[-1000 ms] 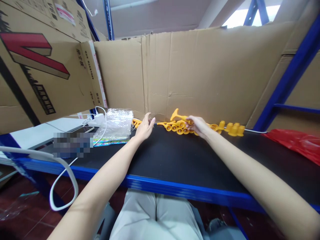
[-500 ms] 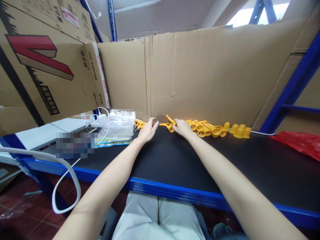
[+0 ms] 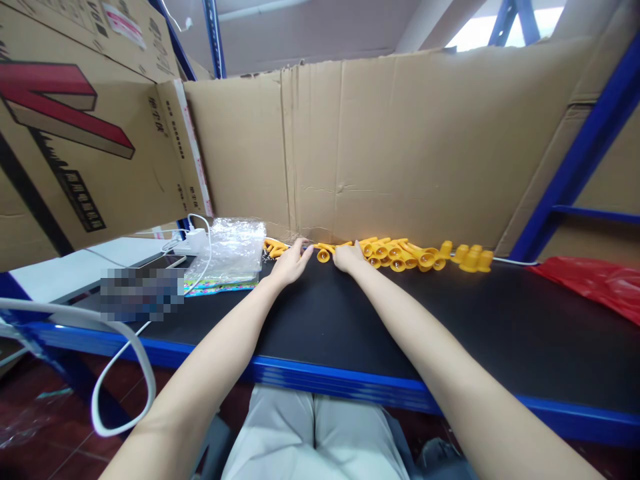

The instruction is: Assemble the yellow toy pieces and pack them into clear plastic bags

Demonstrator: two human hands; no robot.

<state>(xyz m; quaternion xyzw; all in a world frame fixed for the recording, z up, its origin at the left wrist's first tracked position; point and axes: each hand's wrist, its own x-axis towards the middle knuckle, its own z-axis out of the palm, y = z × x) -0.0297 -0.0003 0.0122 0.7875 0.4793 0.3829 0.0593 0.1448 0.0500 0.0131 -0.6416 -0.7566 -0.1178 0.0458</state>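
Note:
A row of yellow plastic parts [image 3: 405, 255] lies along the back of the black table [image 3: 380, 327], against the cardboard wall. My right hand [image 3: 349, 257] rests at the left end of that row, fingers curled over a yellow piece [image 3: 324, 252]. My left hand [image 3: 291, 261] lies just to its left, fingers stretched out toward a few more yellow parts [image 3: 273, 247]; nothing shows in it. Both hands are at the far edge of the table, a few centimetres apart.
A clear plastic bag [image 3: 233, 249] on colourful sheets lies left of my hands, beside a white charger and cable [image 3: 197, 239]. A red plastic bag [image 3: 595, 280] sits at the right. Cardboard walls [image 3: 400, 147] close the back, and a large printed box [image 3: 75, 140] hangs at left.
My right hand has slid left along the yellow row, from its middle to its left end, now close to my left hand. The left hand has barely moved.

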